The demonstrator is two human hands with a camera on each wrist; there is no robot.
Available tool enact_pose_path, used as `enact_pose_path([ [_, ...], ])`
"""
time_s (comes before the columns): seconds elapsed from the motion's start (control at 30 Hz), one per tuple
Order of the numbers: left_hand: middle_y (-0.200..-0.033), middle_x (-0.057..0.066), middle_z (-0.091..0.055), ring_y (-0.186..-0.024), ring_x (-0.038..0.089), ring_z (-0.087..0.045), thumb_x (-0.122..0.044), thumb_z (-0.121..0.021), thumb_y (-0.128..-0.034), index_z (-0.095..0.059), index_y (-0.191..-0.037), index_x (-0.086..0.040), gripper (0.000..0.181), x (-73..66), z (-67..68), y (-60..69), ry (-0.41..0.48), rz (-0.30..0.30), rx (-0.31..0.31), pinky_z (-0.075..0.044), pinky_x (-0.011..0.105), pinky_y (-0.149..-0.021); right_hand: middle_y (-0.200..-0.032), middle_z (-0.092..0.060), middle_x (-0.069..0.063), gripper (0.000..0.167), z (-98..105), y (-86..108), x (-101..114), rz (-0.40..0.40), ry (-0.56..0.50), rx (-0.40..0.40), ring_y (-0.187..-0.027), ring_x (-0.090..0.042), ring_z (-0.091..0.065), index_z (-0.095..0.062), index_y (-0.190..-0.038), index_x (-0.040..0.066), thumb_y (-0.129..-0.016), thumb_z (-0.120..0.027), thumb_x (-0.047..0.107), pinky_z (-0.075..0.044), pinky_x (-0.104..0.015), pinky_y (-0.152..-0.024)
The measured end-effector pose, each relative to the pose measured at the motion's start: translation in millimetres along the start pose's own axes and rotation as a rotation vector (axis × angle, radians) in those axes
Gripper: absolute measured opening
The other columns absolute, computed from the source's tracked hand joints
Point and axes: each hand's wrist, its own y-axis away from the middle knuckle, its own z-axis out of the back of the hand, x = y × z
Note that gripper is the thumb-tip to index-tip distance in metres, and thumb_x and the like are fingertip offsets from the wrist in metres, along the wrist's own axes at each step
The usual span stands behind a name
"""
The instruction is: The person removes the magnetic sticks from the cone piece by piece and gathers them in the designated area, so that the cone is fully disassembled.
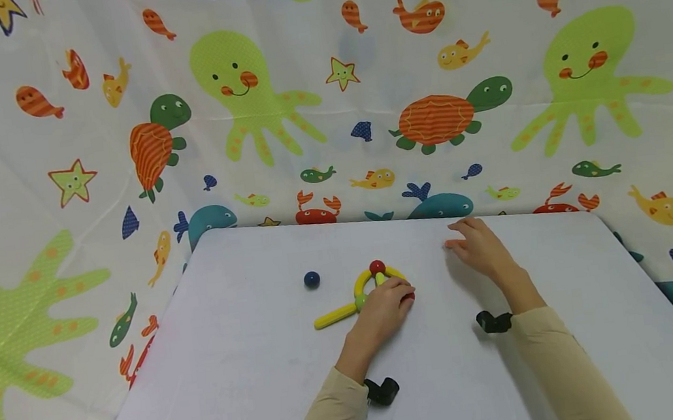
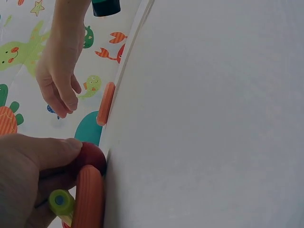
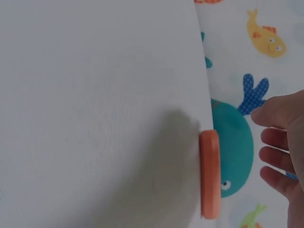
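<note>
My left hand (image 1: 383, 311) is over a figure of toy rods and balls, its thumb and fingers pinching a red ball (image 2: 93, 157) at the right side. An orange rod (image 2: 89, 197) meets that ball. Yellow curved rods (image 1: 359, 281) arch to another red ball (image 1: 377, 267) at the top. From a green ball (image 1: 361, 301), a straight yellow rod (image 1: 335, 316) runs left. My right hand (image 1: 481, 249) hovers at the back, fingers slightly bent and holding nothing. Near it a loose orange rod (image 3: 210, 174) lies on the table; the head view hides it.
A dark blue ball (image 1: 312, 279) lies alone left of the figure on the white table (image 1: 238, 384). Behind the table's back edge hangs a curtain (image 1: 296, 57) printed with sea animals. Black wrist cameras (image 1: 382, 391) stick out from both sleeves.
</note>
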Motion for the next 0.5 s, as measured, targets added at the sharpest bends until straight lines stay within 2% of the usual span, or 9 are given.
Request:
enact_pose_path([
  [0.3, -0.120, 0.000, -0.068, -0.109, 0.012, -0.067, -0.022, -0.066, -0.0975, -0.074, -0.118, -0.012, 0.024, -1.4, 2.4, -0.1, 0.026, -0.004, -0.028, -0.054, 0.024, -0.095, -0.125, -0.059, -0.023, 0.034, -1, 9.2, 19, 0.058, -0.038, -0.086, -0.122, -0.041, -0.051, -0.064, -0.122, -0.005, -0.092, -0.068, 0.010, -0.044, -0.057, -0.106],
  [0.5, -0.122, 0.000, -0.068, -0.111, 0.012, -0.066, -0.025, -0.065, -0.0982, -0.074, -0.117, -0.013, 0.024, -0.9, 5.8, 0.0, 0.048, 0.031, -0.053, -0.054, 0.025, -0.097, -0.126, -0.060, -0.022, 0.035, -5, 15.7, 30, 0.027, -0.076, -0.089, -0.121, -0.039, -0.053, -0.065, -0.122, -0.004, -0.092, -0.068, 0.013, -0.046, -0.057, -0.106],
])
